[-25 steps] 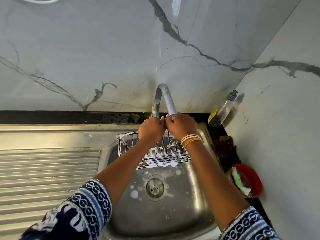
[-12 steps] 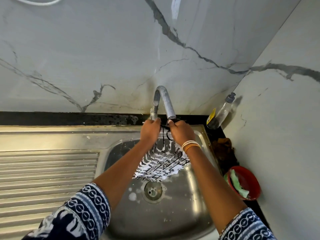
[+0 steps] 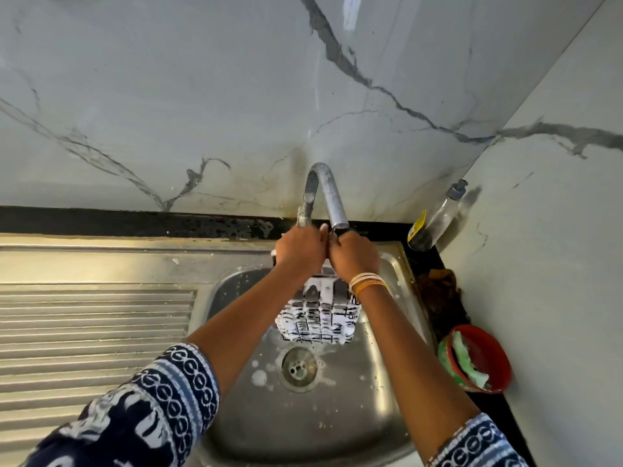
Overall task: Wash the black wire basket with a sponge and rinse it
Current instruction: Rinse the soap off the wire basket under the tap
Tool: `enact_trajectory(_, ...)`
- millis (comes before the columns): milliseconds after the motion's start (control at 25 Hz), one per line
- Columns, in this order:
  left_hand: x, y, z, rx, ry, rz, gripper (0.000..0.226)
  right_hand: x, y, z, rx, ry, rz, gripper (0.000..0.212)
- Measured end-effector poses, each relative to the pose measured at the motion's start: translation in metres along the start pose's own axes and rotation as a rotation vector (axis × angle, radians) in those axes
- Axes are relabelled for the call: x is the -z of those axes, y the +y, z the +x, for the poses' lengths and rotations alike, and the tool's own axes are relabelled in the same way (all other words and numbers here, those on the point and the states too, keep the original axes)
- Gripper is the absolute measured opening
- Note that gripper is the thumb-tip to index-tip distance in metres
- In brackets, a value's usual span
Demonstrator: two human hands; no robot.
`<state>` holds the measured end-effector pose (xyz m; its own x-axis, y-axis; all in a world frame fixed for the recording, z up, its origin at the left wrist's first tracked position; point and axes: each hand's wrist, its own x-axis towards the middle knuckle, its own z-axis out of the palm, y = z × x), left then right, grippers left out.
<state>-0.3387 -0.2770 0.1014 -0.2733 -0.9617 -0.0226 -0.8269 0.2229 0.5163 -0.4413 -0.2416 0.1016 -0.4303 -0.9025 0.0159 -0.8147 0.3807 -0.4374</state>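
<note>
Both hands, left hand [image 3: 300, 249] and right hand [image 3: 354, 257], grip the top of the foam-covered black wire basket [image 3: 318, 315], hanging it under the tap [image 3: 328, 197] at the sink [image 3: 236, 284] back edge, above the drain [image 3: 298, 365]

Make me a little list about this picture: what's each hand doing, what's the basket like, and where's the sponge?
left hand: grips basket's top edge
right hand: grips basket's top edge
wire basket: foamy, hanging over the sink under the tap
sponge: green, in red bowl right of sink
soap bottle: in the corner
</note>
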Motion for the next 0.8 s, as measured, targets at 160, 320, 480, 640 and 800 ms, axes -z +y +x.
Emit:
enact_trajectory(160, 0.009, -0.026, 0.01, 0.14, -0.065, -0.088, 0.059, 0.0, 0.001, 0.006, -0.179, -0.156, 0.68, 0.041)
enact_trajectory(320, 0.004, -0.012, -0.002, 0.068, -0.007, -0.153, 0.05, -0.01, -0.028, 0.001, -0.214, -0.091, 0.63, 0.035)
enact_trajectory(480, 0.009, -0.022, 0.001, 0.139, 0.032, -0.473, 0.058, -0.005, -0.02, -0.003, -0.132, -0.147, 0.67, 0.041)
enact_trajectory(640, 0.004, -0.007, -0.01, -0.007, 0.086, -0.379, 0.056, -0.012, -0.024, -0.003, -0.163, -0.148, 0.444, 0.048)
enact_trajectory(800, 0.016, -0.016, 0.004, 0.053, 0.04, -0.607, 0.057, -0.013, 0.001, -0.01, 0.024, -0.099, 0.277, 0.061)
